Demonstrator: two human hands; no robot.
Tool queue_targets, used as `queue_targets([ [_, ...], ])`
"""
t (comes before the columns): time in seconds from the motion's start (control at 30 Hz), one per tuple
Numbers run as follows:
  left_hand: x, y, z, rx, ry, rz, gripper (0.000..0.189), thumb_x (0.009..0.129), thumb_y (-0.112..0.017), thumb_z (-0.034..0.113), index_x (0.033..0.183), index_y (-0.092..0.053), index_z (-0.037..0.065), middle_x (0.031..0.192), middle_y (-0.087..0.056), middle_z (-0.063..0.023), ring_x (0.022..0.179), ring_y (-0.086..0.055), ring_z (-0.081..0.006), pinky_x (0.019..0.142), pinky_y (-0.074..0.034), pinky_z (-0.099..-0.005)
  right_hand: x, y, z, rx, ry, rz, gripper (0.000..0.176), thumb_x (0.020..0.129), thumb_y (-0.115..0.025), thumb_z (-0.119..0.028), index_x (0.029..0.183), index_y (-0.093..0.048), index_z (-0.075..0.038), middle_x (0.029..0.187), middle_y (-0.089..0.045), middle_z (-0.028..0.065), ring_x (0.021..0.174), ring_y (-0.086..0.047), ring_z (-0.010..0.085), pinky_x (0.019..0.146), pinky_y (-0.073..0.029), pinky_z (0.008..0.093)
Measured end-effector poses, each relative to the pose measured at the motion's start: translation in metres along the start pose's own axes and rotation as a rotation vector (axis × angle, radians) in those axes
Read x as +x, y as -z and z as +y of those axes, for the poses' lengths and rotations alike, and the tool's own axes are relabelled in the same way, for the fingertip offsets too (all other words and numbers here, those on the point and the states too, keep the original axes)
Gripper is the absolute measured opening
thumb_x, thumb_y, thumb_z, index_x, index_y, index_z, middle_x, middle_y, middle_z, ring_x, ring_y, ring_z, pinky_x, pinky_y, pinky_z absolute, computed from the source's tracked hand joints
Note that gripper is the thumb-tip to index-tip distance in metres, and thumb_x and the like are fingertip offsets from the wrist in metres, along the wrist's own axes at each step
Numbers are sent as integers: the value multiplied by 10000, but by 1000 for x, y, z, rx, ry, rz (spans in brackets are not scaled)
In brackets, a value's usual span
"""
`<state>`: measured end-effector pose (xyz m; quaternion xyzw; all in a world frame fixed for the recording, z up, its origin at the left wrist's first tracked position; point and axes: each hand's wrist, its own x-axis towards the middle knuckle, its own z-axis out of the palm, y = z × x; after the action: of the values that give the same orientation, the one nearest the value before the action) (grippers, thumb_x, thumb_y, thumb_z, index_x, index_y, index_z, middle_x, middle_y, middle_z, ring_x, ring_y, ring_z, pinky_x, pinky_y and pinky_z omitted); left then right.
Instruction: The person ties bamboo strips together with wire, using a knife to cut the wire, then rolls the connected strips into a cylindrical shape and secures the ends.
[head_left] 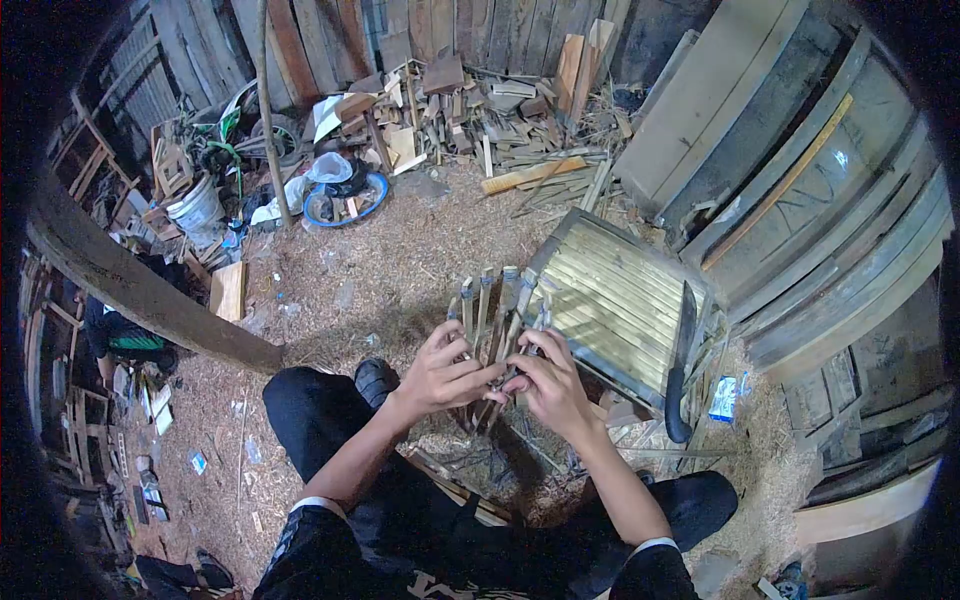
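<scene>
Several upright bamboo sticks (484, 300), bound near their tops with pale bands, stand in a loose fan in front of me. My left hand (445, 372) is closed at the near side of the sticks, its fingers curled inward. From the right, my right hand (546, 385) meets it with thumb and fingers pinched together, also at the sticks. The fingertips of both hands almost touch, and any small part between them is hidden. Beyond my right hand is a low slatted bamboo panel (610, 300) in a dark frame. A long knife (682, 365) with a black handle lies along its right edge.
Wood offcuts (470, 115) are heaped by the back wall. A blue-rimmed basin (372, 205) and white bucket (198, 212) stand back left. A thick post (150, 290) slants in at left, near another person's arm (104, 368). Large boards (710, 110) lean at right; shavings cover the floor.
</scene>
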<state>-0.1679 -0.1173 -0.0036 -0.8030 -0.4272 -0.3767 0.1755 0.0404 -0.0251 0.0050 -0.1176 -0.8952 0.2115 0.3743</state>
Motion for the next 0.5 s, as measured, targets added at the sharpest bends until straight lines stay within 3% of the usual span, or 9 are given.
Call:
queue_targets([
  [0.17, -4, -6, -1, -5, 18, 14, 473, 741, -819, 429, 1130, -743, 172, 735, -510, 56, 785, -524, -162, 918, -480, -476, -2, -3, 6, 77, -73, 69, 345, 746, -819, -129, 1062, -693, -75, 993, -699, 87, 1172, -572, 331, 997, -461, 519],
  [0.33, -2, -4, 0, 27, -20, 23, 476, 762, -814, 428, 1162, -735, 184, 723, -497, 59, 753, -509, -165, 896, -486, -470, 0, -5, 12, 26, 95, 60, 366, 751, -828, -161, 1082, -690, -91, 959, -713, 66, 1144, -599, 294, 983, -466, 508],
  [0.5, -5, -6, -1, 53, -26, 42, 486, 772, -812, 438, 1186, -727, 199, 693, -442, 53, 714, -476, -168, 867, -491, -461, -2, -5, 13, -3, 105, 32, 358, 757, -823, -173, 1080, -698, -87, 914, -735, 62, 1144, -601, 306, 1005, -449, 509],
])
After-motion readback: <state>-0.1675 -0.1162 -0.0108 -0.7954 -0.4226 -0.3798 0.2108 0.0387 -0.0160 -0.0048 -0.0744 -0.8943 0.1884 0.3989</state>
